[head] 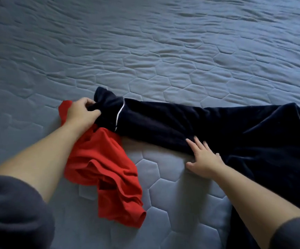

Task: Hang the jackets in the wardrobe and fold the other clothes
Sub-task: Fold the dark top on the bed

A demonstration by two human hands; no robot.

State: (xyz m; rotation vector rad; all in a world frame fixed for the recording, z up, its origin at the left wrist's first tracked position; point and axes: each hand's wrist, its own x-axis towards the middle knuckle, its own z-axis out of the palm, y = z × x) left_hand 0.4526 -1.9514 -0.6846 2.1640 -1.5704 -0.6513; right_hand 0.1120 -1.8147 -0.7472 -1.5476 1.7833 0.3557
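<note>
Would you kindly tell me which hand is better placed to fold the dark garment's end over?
Left: the left hand grips the end of the dark garment, while the right hand lies flat on its middle.

Holds the left hand forward on a bare forearm, curling fingers and thumb round a bunch of the dark garment. Lays the right hand flat, fingers straight and spread, fingertips resting on the same garment, thumb splayed sideways.
</note>
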